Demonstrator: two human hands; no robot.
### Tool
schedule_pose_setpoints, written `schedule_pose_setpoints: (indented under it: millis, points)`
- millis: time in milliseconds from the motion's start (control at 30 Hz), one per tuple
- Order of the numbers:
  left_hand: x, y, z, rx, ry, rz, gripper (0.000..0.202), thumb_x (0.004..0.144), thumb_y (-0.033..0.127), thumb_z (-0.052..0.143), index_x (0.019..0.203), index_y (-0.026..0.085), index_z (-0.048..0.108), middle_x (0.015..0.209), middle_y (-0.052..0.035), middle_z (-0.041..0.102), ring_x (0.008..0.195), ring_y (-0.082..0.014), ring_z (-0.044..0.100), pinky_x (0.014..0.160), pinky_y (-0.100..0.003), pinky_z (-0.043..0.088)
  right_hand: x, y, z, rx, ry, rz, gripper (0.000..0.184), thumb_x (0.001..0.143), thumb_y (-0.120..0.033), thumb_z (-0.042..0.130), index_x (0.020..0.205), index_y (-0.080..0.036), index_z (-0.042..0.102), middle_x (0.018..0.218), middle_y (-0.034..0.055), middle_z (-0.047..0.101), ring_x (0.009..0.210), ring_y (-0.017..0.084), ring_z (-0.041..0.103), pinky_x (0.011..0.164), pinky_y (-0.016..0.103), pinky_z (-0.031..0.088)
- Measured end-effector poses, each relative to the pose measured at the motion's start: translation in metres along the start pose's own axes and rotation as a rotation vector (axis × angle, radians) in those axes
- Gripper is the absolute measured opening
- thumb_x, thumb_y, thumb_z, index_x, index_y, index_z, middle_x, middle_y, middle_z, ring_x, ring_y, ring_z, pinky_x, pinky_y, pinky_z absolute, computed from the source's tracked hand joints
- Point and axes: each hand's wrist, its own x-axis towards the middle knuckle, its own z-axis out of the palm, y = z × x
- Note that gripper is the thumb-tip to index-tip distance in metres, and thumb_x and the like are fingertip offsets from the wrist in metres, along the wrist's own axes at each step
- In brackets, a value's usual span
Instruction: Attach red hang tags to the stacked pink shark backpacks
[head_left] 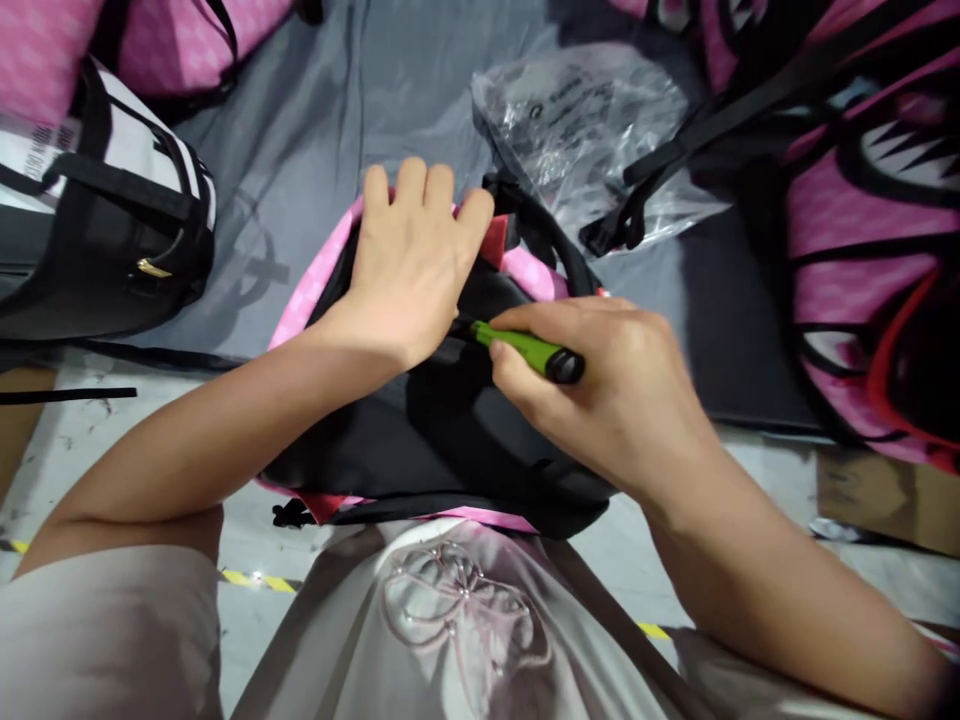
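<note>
A black and pink backpack (480, 430) lies in front of me, its plain black panel facing up. My left hand (409, 265) is on the upper part of it, back of the hand up, the fingers bent over the far edge and the thumb hidden. From the right, my right hand (615, 375) grips a slim tool with a green handle (525, 348) and a black butt end. Its dark, narrow tip points left and reaches the black fabric beside my left palm; what the tip touches is hidden. A red tab (495, 242) stands near my left fingers.
Beyond the backpack, a crumpled clear plastic bag (585, 130) rests on the grey cloth (315, 130). Pink bags with toothy prints (885, 200) are on the right. A black and white bag (112, 230) sits at left. A cardboard box (885, 495) stands below right.
</note>
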Motion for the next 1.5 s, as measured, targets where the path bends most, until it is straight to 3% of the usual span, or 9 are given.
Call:
schedule_pose_setpoints:
  millis: [167,400,667,900,1033,1133,1233,1367,1500]
  points:
    - [-0.001,0.001,-0.002,-0.02,-0.05,-0.022,0.054,0.081,0.037,0.069,0.13,0.02,0.051,0.128,-0.0174,0.055,0.118,-0.0371,0.047,0.1,-0.052,0.037,0.002,-0.002,0.0,0.003,0.009,0.011,0.013,0.082,-0.022,0.059,0.083,-0.02,0.072,0.074,0.0035,0.071,0.068,0.021,0.066,0.07,0.033,0.048]
    - [-0.005,0.004,0.002,-0.11,0.052,-0.043,0.054,0.084,0.046,0.068,0.127,0.018,0.051,0.122,-0.0145,0.056,0.122,-0.0367,0.046,0.102,-0.052,0.032,0.001,0.001,-0.006,-0.012,-0.007,-0.015,0.016,0.082,-0.023,0.058,0.084,-0.021,0.074,0.072,0.0031,0.072,0.068,0.021,0.067,0.074,0.034,0.048]
    - [-0.006,0.005,-0.006,-0.05,0.013,-0.044,0.049,0.086,0.044,0.068,0.123,0.014,0.055,0.119,-0.0165,0.057,0.114,-0.0338,0.049,0.098,-0.047,0.032,-0.011,0.007,-0.004,0.084,0.05,-0.021,0.02,0.085,-0.028,0.058,0.092,-0.021,0.074,0.083,0.0035,0.075,0.074,0.021,0.069,0.079,0.035,0.051]
    - [-0.004,0.007,-0.007,-0.037,-0.029,-0.009,0.063,0.081,0.045,0.072,0.133,0.016,0.05,0.126,-0.0169,0.053,0.119,-0.0354,0.045,0.101,-0.046,0.03,-0.013,0.015,0.004,0.238,0.065,-0.024,0.021,0.085,-0.03,0.059,0.095,-0.02,0.074,0.083,0.0036,0.075,0.073,0.02,0.069,0.075,0.033,0.052]
    - [0.002,-0.012,-0.014,-0.018,-0.152,0.057,0.085,0.075,0.043,0.076,0.147,0.021,0.037,0.136,-0.0169,0.048,0.126,-0.0368,0.041,0.104,-0.047,0.032,-0.009,0.015,0.011,0.451,-0.045,-0.024,0.022,0.087,-0.028,0.058,0.1,-0.019,0.072,0.087,0.0018,0.075,0.071,0.017,0.068,0.066,0.027,0.051]
    - [0.001,-0.034,-0.027,-0.037,-0.304,0.044,0.109,0.067,0.044,0.081,0.156,0.031,0.018,0.147,-0.0146,0.04,0.13,-0.0364,0.038,0.103,-0.047,0.037,-0.015,0.013,0.009,0.437,0.023,-0.07,0.02,0.087,-0.028,0.059,0.099,-0.019,0.072,0.089,0.0029,0.076,0.078,0.019,0.07,0.073,0.03,0.053]
    - [-0.007,-0.043,-0.04,-0.11,-0.434,-0.049,0.123,0.066,0.045,0.081,0.158,0.032,0.0,0.152,-0.0163,0.035,0.13,-0.034,0.041,0.1,-0.043,0.042,-0.022,0.011,0.01,0.432,0.107,-0.159,0.019,0.088,-0.028,0.057,0.098,-0.019,0.071,0.092,0.0034,0.076,0.081,0.02,0.07,0.076,0.032,0.053]
    - [-0.016,-0.034,-0.036,-0.122,-0.41,-0.149,0.141,0.061,0.046,0.085,0.155,0.027,-0.019,0.157,-0.0213,0.024,0.132,-0.0364,0.041,0.098,-0.043,0.046,-0.021,0.01,0.021,0.395,0.162,-0.245,0.017,0.087,-0.025,0.057,0.094,-0.019,0.071,0.088,0.0034,0.076,0.076,0.021,0.07,0.075,0.036,0.052]
    - [-0.015,-0.026,-0.021,-0.018,-0.354,-0.152,0.144,0.059,0.039,0.087,0.155,0.026,-0.02,0.156,-0.0236,0.023,0.129,-0.0381,0.042,0.096,-0.045,0.047,-0.021,0.009,0.027,0.395,0.138,-0.25,0.018,0.088,-0.026,0.057,0.096,-0.019,0.071,0.089,0.0047,0.076,0.076,0.021,0.069,0.078,0.037,0.051]
